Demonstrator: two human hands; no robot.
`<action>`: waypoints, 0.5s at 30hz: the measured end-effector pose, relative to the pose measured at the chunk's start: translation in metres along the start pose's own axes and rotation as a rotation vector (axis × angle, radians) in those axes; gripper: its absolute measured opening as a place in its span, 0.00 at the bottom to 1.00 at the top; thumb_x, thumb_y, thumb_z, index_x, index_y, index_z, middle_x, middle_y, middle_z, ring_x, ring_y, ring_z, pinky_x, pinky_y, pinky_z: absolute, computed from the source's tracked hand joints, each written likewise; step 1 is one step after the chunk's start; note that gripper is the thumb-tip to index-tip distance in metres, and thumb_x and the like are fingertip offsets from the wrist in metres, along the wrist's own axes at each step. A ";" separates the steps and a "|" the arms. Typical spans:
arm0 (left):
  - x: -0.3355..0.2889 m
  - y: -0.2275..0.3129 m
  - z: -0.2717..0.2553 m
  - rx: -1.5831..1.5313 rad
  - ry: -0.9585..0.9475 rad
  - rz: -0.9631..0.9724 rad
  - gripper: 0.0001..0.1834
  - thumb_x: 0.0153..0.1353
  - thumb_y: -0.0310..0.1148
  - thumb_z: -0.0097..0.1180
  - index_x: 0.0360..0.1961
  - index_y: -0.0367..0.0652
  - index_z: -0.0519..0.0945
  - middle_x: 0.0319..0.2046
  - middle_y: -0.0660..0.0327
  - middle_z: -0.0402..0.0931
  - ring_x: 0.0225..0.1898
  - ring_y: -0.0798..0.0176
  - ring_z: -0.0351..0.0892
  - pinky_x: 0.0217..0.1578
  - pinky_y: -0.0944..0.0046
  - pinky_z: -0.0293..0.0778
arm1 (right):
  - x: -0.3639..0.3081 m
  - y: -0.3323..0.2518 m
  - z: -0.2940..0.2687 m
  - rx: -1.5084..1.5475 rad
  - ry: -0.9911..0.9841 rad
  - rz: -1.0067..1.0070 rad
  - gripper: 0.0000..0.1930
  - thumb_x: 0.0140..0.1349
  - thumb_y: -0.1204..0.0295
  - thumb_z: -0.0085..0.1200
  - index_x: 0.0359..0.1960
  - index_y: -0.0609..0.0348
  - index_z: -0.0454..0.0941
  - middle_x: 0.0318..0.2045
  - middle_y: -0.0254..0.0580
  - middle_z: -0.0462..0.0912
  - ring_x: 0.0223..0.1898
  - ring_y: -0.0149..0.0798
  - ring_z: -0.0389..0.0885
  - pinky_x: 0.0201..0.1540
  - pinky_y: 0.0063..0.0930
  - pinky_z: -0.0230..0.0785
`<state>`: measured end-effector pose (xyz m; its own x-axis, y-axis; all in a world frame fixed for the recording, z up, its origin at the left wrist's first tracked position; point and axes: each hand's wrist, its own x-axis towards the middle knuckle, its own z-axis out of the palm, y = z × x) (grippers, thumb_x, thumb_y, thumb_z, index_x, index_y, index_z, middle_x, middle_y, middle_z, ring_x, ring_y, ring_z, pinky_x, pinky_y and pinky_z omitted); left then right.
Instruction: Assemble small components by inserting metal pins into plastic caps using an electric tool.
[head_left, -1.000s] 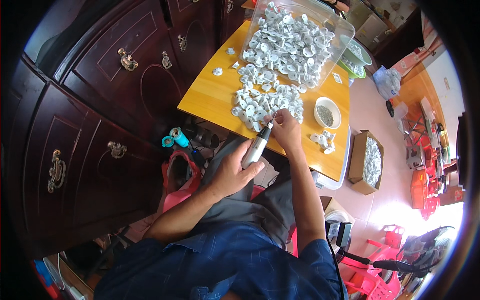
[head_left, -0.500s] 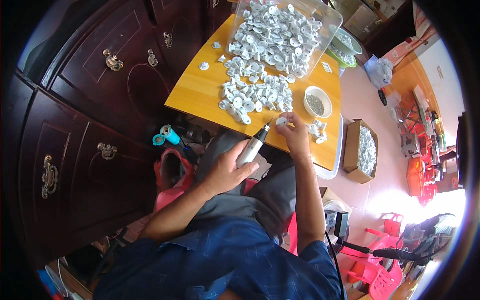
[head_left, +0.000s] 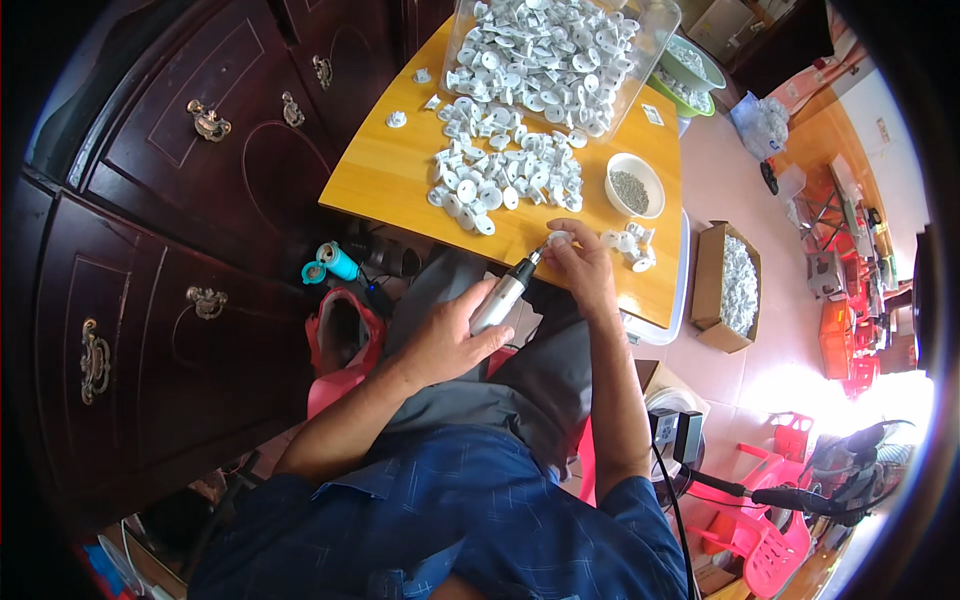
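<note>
My left hand (head_left: 462,335) is wrapped round a silver and black electric screwdriver (head_left: 502,296), its tip pointing up and to the right. At that tip, my right hand (head_left: 583,265) pinches a small white plastic part with a round disc (head_left: 557,239). The bit meets or nearly meets the disc; whether a screw sits there is too small to tell. Beyond the hands, a heap of similar white parts (head_left: 510,170) lies on the yellow wooden table (head_left: 385,165). A smaller group of white parts (head_left: 634,246) rests just right of my right hand.
A white bowl of small metal screws (head_left: 632,190) stands at the right of the table. Behind the heap is a clear plastic bin (head_left: 650,75) full of white parts. Dark wooden cabinets (head_left: 190,190) line the left. A cardboard box (head_left: 712,290) stands on the floor at right.
The screwdriver's tip and the white disc have come together, the disc now turned toward the bit. The whole view has shifted slightly.
</note>
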<state>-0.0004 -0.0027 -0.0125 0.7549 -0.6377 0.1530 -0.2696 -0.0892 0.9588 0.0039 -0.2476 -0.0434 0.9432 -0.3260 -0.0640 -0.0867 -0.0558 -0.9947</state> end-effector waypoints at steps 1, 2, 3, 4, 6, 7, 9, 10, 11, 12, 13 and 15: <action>0.000 0.001 0.000 -0.003 -0.006 -0.008 0.28 0.61 0.33 0.65 0.59 0.36 0.71 0.43 0.46 0.82 0.43 0.49 0.85 0.42 0.57 0.78 | 0.000 0.001 0.000 0.001 0.016 -0.010 0.11 0.70 0.71 0.54 0.51 0.60 0.75 0.34 0.36 0.81 0.33 0.27 0.82 0.39 0.20 0.76; 0.000 0.002 -0.001 -0.005 -0.012 -0.016 0.28 0.61 0.33 0.65 0.59 0.36 0.71 0.43 0.46 0.82 0.43 0.49 0.85 0.42 0.57 0.78 | 0.000 0.002 -0.001 0.003 0.032 -0.021 0.12 0.70 0.71 0.53 0.52 0.61 0.75 0.35 0.36 0.81 0.34 0.27 0.82 0.39 0.20 0.77; 0.000 0.002 -0.001 -0.007 -0.016 -0.024 0.28 0.61 0.33 0.65 0.59 0.36 0.71 0.42 0.46 0.82 0.43 0.49 0.85 0.42 0.56 0.78 | 0.001 0.001 -0.001 -0.002 0.016 0.004 0.13 0.71 0.72 0.53 0.53 0.61 0.75 0.36 0.36 0.81 0.35 0.27 0.81 0.41 0.21 0.76; 0.000 0.001 -0.001 -0.004 -0.012 -0.019 0.28 0.60 0.33 0.65 0.59 0.36 0.71 0.42 0.46 0.82 0.42 0.49 0.85 0.42 0.57 0.78 | 0.001 0.000 -0.003 -0.007 0.000 0.029 0.13 0.71 0.72 0.53 0.54 0.62 0.74 0.36 0.36 0.80 0.36 0.28 0.81 0.42 0.21 0.76; 0.000 0.000 0.000 0.002 -0.002 -0.010 0.28 0.60 0.33 0.65 0.59 0.36 0.71 0.42 0.45 0.82 0.42 0.49 0.85 0.42 0.57 0.78 | -0.001 -0.004 -0.003 0.008 -0.018 0.066 0.14 0.71 0.72 0.52 0.55 0.63 0.74 0.38 0.37 0.80 0.37 0.28 0.81 0.44 0.22 0.76; 0.000 0.000 -0.001 0.000 -0.007 -0.024 0.28 0.60 0.33 0.65 0.59 0.36 0.71 0.41 0.45 0.82 0.42 0.49 0.85 0.42 0.57 0.78 | -0.002 -0.006 -0.002 0.029 -0.020 0.077 0.13 0.70 0.73 0.53 0.54 0.64 0.74 0.39 0.37 0.81 0.38 0.28 0.81 0.44 0.22 0.76; 0.000 0.001 -0.001 -0.003 -0.020 -0.052 0.27 0.60 0.34 0.65 0.59 0.37 0.72 0.41 0.45 0.82 0.41 0.49 0.85 0.41 0.57 0.78 | -0.004 -0.006 -0.001 0.068 -0.036 0.080 0.13 0.69 0.74 0.53 0.53 0.64 0.75 0.40 0.38 0.82 0.38 0.29 0.81 0.45 0.23 0.76; 0.000 0.002 -0.001 -0.005 -0.026 -0.068 0.27 0.60 0.34 0.65 0.59 0.37 0.72 0.41 0.45 0.82 0.41 0.49 0.85 0.41 0.56 0.78 | -0.004 -0.005 -0.002 0.087 -0.050 0.071 0.13 0.69 0.74 0.53 0.53 0.64 0.75 0.40 0.38 0.82 0.39 0.29 0.81 0.45 0.23 0.76; 0.000 0.003 -0.001 -0.008 -0.031 -0.085 0.27 0.60 0.34 0.65 0.59 0.37 0.72 0.40 0.45 0.82 0.40 0.48 0.85 0.41 0.56 0.78 | -0.005 -0.004 -0.002 0.107 -0.064 0.062 0.13 0.68 0.75 0.54 0.53 0.65 0.76 0.41 0.38 0.82 0.39 0.29 0.81 0.45 0.23 0.77; 0.000 0.004 -0.002 -0.009 -0.037 -0.101 0.27 0.60 0.35 0.65 0.59 0.37 0.72 0.40 0.45 0.82 0.40 0.48 0.84 0.41 0.56 0.78 | -0.006 -0.006 -0.001 0.097 -0.053 0.066 0.14 0.68 0.75 0.54 0.53 0.65 0.76 0.41 0.38 0.82 0.39 0.29 0.81 0.45 0.23 0.77; -0.001 0.004 -0.002 -0.005 -0.043 -0.107 0.27 0.60 0.35 0.65 0.59 0.37 0.72 0.40 0.45 0.82 0.40 0.48 0.84 0.40 0.56 0.78 | -0.008 -0.009 0.000 0.088 -0.041 0.070 0.14 0.67 0.76 0.54 0.53 0.65 0.76 0.42 0.38 0.83 0.40 0.28 0.81 0.45 0.23 0.77; -0.001 0.003 -0.001 0.004 -0.055 -0.119 0.28 0.60 0.35 0.65 0.59 0.37 0.73 0.39 0.45 0.82 0.39 0.47 0.84 0.40 0.56 0.78 | -0.008 -0.009 0.000 0.078 -0.025 0.073 0.14 0.66 0.77 0.55 0.53 0.65 0.77 0.42 0.38 0.83 0.40 0.28 0.82 0.45 0.22 0.77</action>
<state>-0.0008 -0.0016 -0.0095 0.7477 -0.6636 0.0250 -0.1831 -0.1699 0.9683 -0.0033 -0.2446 -0.0338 0.9432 -0.3024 -0.1373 -0.1311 0.0407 -0.9905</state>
